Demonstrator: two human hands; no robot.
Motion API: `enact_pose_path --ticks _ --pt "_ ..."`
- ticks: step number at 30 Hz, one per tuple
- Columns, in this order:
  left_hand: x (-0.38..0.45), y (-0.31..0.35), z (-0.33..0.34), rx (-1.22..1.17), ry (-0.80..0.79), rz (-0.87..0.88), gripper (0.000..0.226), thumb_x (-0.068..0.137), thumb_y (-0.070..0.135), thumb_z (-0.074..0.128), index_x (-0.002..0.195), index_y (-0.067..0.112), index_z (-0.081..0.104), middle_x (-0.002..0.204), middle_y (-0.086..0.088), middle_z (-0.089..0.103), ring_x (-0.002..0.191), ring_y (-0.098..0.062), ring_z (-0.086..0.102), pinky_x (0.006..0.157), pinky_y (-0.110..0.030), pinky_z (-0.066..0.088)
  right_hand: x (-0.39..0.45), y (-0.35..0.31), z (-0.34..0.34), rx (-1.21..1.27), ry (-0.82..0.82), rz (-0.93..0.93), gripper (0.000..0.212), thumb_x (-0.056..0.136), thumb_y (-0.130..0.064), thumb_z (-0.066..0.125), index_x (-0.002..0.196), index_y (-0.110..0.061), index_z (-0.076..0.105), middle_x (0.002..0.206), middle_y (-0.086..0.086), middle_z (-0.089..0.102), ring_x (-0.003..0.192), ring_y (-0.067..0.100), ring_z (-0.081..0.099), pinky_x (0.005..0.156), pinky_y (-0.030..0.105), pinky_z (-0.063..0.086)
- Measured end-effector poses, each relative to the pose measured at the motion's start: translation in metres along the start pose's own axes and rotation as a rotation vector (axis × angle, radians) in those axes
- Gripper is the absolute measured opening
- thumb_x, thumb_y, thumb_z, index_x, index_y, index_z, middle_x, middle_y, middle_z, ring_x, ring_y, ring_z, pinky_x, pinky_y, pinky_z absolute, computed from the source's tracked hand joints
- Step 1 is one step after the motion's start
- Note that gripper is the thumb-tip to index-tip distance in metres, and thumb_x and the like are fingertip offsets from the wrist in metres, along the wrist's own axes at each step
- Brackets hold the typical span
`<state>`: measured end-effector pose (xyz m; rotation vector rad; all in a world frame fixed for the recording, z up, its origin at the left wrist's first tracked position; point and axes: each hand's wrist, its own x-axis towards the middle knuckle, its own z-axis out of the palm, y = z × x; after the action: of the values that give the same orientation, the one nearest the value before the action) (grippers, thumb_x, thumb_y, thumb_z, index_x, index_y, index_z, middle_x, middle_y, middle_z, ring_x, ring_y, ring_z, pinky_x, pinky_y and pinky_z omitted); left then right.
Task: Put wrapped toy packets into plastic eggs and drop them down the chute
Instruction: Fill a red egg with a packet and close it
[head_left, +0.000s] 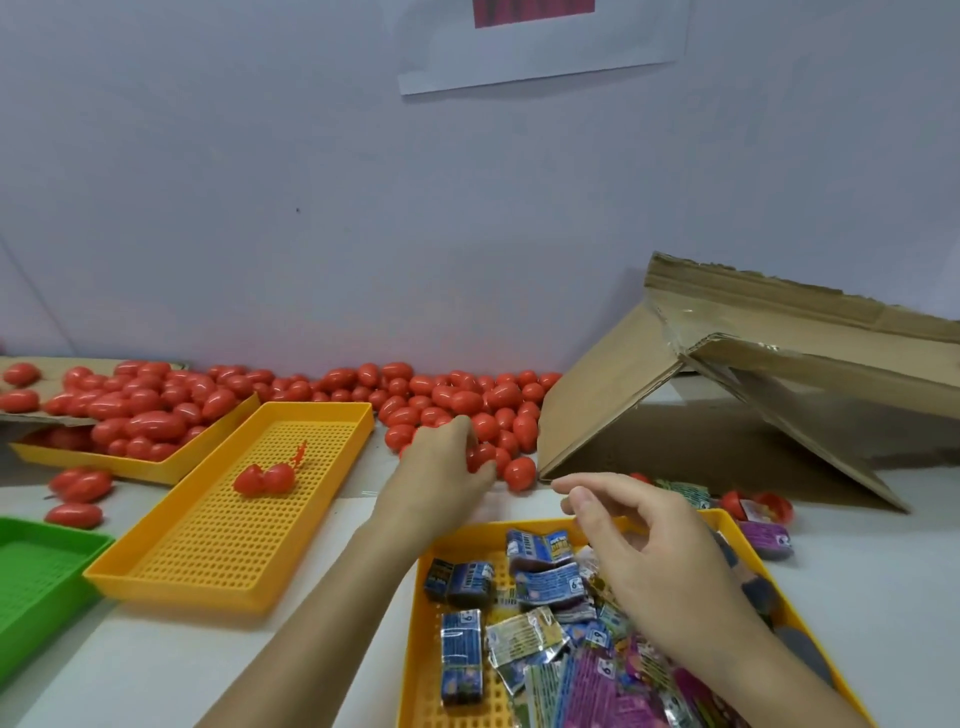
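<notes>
With your left hand seemingly curling round one red egg near the worktop's back edge, lift only that, then drop your loose, empty right hand onto the packets in the near tray.

Very little can be read from my remote seat. In the lower right of the frame, several wrapped packets in the yellow tray carry a single printed digit in a small white patch. It reads as a 6 or a 9, depending on how each packet lies. I see it on a blue packet, on a dark blue packet and on a purple packet. A purple packet outside the tray, at right, bears the same mark. Finer print on the wrappers is too blurred to read. The sheet on the wall, at top centre, shows no legible writing.
</notes>
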<state>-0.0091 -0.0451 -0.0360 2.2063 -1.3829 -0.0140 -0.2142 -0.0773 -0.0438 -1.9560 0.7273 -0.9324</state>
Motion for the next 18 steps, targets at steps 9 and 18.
enact_pose_path --ticks 9,18 --pt "-0.061 0.031 -0.01 -1.311 -0.199 -0.318 0.036 0.103 0.021 0.042 0.094 0.003 0.072 0.068 -0.011 0.066 0.055 -0.016 0.057 0.05 -0.025 0.049 -0.002 -0.004 0.001 0.003 0.004 -0.048 0.03 0.081 -0.058 0.05 0.105 -0.048 0.065 0.1 -0.032 0.066 0.102 -0.007 0.061 0.078 0.011 0.051" --pt "-0.074 0.03 -0.002 -1.423 -0.299 -0.262 0.028 0.088 0.026 0.063 0.098 0.0 0.07 0.074 -0.015 0.064 0.063 -0.022 0.06 0.053 -0.027 0.051 -0.007 -0.003 0.005 -0.026 -0.105 -0.103 0.053 0.073 -0.06 0.064 0.124 -0.047 0.059 0.108 -0.022 0.065 0.1 0.005 0.064 0.072 0.032 0.059"
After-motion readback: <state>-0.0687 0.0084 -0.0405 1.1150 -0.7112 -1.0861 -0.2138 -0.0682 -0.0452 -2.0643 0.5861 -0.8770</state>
